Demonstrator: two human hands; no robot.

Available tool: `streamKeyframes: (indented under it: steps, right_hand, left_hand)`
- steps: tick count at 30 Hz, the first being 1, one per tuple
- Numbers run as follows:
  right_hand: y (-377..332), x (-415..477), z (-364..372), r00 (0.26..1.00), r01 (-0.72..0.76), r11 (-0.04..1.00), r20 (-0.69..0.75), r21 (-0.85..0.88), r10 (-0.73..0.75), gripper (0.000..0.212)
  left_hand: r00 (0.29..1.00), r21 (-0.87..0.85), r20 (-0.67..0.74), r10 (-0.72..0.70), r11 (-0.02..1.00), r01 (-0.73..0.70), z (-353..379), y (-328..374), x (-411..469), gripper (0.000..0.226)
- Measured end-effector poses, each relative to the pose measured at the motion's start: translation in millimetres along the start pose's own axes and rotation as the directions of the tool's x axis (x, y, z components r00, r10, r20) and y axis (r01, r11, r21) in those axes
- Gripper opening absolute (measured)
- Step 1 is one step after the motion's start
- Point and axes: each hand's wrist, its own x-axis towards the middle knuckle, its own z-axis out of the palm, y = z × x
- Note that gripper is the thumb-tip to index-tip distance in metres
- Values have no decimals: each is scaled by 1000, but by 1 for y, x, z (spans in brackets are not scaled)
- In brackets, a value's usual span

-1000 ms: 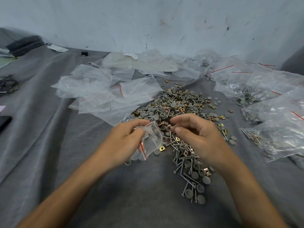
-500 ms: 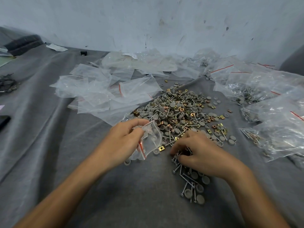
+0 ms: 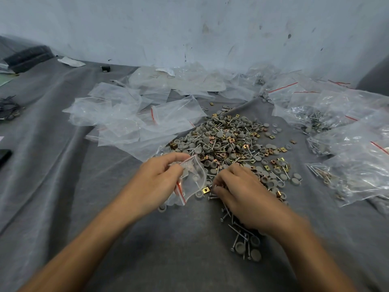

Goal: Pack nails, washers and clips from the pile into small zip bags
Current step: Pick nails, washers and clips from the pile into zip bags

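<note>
A pile [image 3: 229,144] of grey round washers, brass clips and steel nails lies on the grey cloth [image 3: 63,186] ahead of me. My left hand [image 3: 155,180] pinches the mouth of a small clear zip bag [image 3: 193,182] with a red seal line, held just left of the pile's near edge. My right hand [image 3: 242,192] lies palm down on the near part of the pile, fingers curled over some nails; what it holds is hidden. More nails and washers [image 3: 244,243] trail toward me below that hand.
Empty clear zip bags [image 3: 130,119] are heaped at the left and back. Filled bags [image 3: 347,148] lie along the right side. A dark phone [image 3: 4,155] sits at the left edge, and a pale wall [image 3: 189,28] rises behind.
My right hand dropped from beside the bag's mouth down onto the near nails of the pile. The left hand and bag stayed in place.
</note>
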Motion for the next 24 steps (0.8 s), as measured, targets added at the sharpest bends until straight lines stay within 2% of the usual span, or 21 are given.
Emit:
streamKeyframes:
  steps: [3, 5, 8, 11, 17, 24]
  right_hand:
    - [1, 2, -2, 990, 12, 995, -140, 98, 2, 12]
    - [0, 2, -5, 972, 48, 964, -236, 261, 15, 10]
    - [-4, -1, -8, 954, 122, 850, -297, 512, 41, 19]
    - [-11, -2, -11, 952, 192, 746, -307, 638, 17, 23]
    - [-20, -2, -7, 969, 222, 644, -241, 732, -61, 26]
    - [-17, 1, -2, 975, 191, 720, -213, 667, -61, 29]
  left_hand:
    - [1000, -4, -2, -5, 1000, 5, 0, 1, 0, 43]
    - [1000, -12, -10, -14, 1000, 14, 0, 3, -1, 43]
    - [1000, 0, -7, -12, 1000, 12, 0, 5, -1, 46]
    - [1000, 4, -9, -6, 1000, 6, 1, 5, -1, 48]
    - [1000, 26, -11, 11, 1000, -10, 1, 5, -1, 47]
    - [1000, 12, -2, 21, 1000, -20, 0, 3, 0, 43]
